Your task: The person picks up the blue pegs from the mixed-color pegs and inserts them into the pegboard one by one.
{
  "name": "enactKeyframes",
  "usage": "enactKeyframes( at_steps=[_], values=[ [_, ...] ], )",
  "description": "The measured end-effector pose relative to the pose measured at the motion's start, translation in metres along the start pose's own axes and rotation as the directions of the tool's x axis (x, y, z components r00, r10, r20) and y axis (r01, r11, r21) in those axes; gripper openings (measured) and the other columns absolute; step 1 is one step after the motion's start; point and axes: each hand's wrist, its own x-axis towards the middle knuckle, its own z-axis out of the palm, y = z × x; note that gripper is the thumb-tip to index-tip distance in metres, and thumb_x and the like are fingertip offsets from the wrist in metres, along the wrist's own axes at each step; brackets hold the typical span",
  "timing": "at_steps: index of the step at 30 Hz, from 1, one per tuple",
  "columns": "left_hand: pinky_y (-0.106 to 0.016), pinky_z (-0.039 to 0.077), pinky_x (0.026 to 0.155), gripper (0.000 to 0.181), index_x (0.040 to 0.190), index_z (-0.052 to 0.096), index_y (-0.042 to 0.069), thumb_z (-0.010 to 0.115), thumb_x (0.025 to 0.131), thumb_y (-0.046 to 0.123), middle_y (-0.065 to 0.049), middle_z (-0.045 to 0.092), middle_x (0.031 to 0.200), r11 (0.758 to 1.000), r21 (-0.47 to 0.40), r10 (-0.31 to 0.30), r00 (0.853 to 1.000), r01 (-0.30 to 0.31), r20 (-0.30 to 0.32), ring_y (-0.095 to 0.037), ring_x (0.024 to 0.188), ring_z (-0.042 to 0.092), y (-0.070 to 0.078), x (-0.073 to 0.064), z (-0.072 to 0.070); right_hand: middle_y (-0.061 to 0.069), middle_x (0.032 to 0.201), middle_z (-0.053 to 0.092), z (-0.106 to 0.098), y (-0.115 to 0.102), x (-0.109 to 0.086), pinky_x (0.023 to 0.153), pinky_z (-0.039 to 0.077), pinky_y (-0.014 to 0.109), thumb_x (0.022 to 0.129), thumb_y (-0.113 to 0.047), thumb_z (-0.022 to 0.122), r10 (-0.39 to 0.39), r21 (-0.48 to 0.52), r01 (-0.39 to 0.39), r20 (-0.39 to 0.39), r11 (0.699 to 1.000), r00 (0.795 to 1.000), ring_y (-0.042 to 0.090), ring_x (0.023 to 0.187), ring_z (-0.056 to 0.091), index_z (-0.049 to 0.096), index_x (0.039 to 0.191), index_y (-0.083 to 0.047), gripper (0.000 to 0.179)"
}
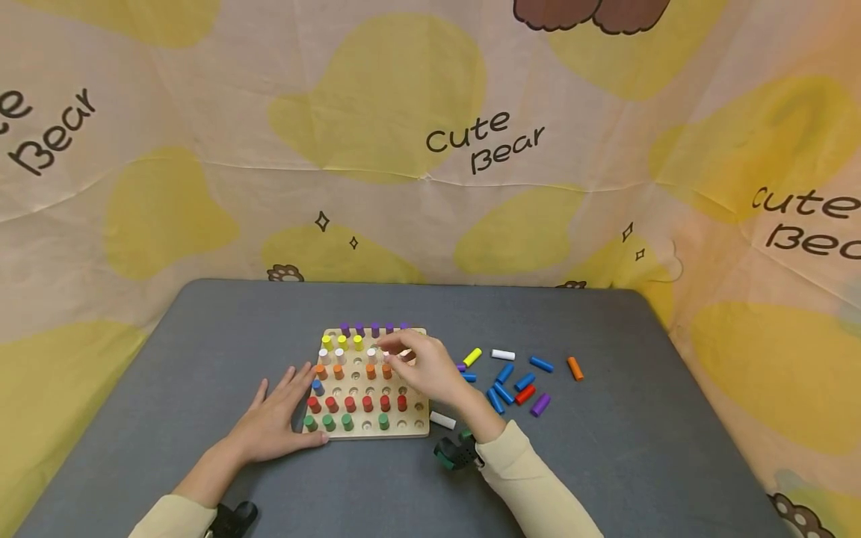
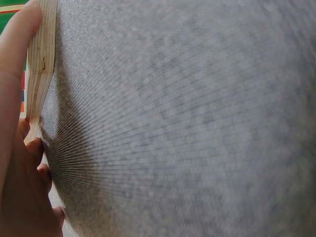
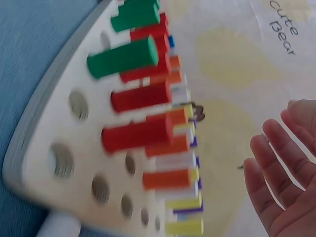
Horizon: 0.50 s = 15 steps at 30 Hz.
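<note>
A wooden pegboard (image 1: 366, 430) lies on the table with rows of green, red, blue, orange, white, yellow and purple pegs standing in it. My left hand (image 1: 269, 422) rests along its left side, fingers spread on the side edge and thumb at the near edge. Over the right part of the board, near the white and yellow rows, is my right hand (image 1: 430, 370); its thumb and forefinger stand apart near a white peg (image 1: 371, 356). In the right wrist view, relaxed fingers (image 3: 276, 163) show beside the upright pegs, with no peg seen between them.
Loose pegs lie to the right of the board: several blue ones (image 1: 541, 365), a red peg (image 1: 525, 394), a purple peg (image 1: 540, 405), a yellow peg (image 1: 473, 357), an orange peg (image 1: 575, 368) and white ones (image 1: 503, 355). A printed cloth (image 1: 403, 97) hangs behind the grey table (image 1: 639, 448).
</note>
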Motion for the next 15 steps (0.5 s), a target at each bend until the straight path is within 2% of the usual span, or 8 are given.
enactKeyframes(
  at_steps=[4,9,15],
  values=[
    [-0.067,0.003,0.104,0.112,0.149,0.017,0.017,0.063,0.064,0.073,-0.013,0.021,0.152,1.0,-0.004,0.006,1.0,-0.006,-0.004,-0.039,0.138,0.016,0.001,0.0,0.0,0.0,0.104,0.063,-0.006,0.013,-0.006,0.071,0.052,0.024,0.088,-0.012,0.062,0.026,-0.013,-0.026,-0.021,1.0,0.999,0.011,0.091,0.061,0.063,0.11,-0.009,0.022],
    [-0.066,0.003,0.104,0.112,0.149,0.017,0.018,0.063,0.064,0.074,-0.013,0.02,0.152,1.0,-0.003,0.007,1.0,-0.007,-0.003,-0.039,0.139,0.015,0.001,0.0,0.001,0.002,0.104,0.063,-0.014,0.029,-0.015,0.073,0.054,0.034,0.087,-0.013,0.063,0.056,-0.024,-0.057,-0.03,0.998,0.998,0.015,0.09,0.061,0.061,0.113,-0.008,0.026],
    [-0.067,0.004,0.104,0.112,0.149,0.018,0.016,0.063,0.064,0.073,-0.013,0.021,0.152,1.0,-0.001,0.007,1.0,-0.007,-0.01,-0.039,0.139,0.016,0.001,-0.001,0.0,0.002,0.1,0.062,-0.026,0.045,-0.025,0.073,0.053,0.033,0.087,-0.014,0.064,0.092,-0.061,-0.096,-0.052,0.994,0.994,0.015,0.089,0.061,0.061,0.113,-0.009,0.027]
  ],
)
